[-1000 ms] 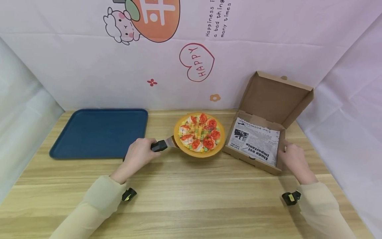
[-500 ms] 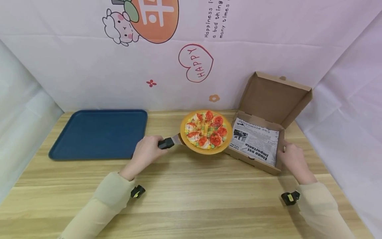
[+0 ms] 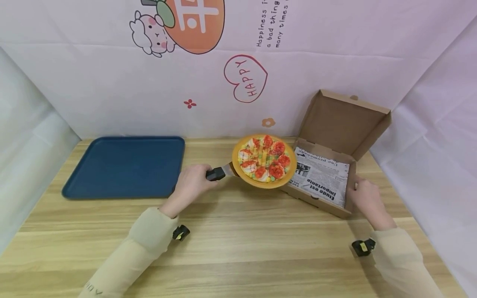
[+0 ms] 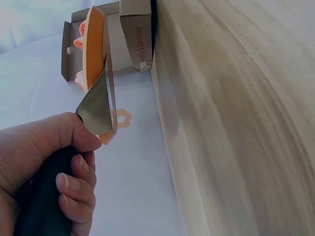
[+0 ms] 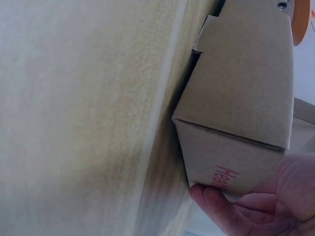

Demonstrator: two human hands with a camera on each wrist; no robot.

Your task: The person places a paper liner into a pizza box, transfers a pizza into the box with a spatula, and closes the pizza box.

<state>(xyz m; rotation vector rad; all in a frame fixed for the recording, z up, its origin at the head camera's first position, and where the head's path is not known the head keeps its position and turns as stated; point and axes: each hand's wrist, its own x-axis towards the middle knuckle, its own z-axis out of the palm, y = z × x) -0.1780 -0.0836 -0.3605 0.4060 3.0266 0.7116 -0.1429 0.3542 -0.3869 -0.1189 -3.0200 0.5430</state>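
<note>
My left hand (image 3: 190, 184) grips the black handle of a spatula (image 3: 216, 174), fingers wrapped round it. On its metal blade (image 4: 97, 105) lies a round toy-like pizza (image 3: 262, 161) with an orange crust, red slices and green and yellow bits. The left wrist view shows it edge-on, raised above the table. Its right side overlaps the near left corner of the open cardboard pizza box (image 3: 343, 122) in the head view. My right hand (image 3: 367, 200) pinches the box's right wall, its fingertips (image 5: 219, 209) against the outer side with red lettering. Printed newspaper-style paper (image 3: 324, 178) lines the box.
A dark blue tray (image 3: 126, 165) lies at the back left of the wooden table (image 3: 253, 248). Behind stands a white printed cloth (image 3: 316, 41), close to the tray and to the raised box lid.
My left hand has moved right and a little away from me, carrying the spatula and pizza toward the box. My right hand and the box have stayed in place.
</note>
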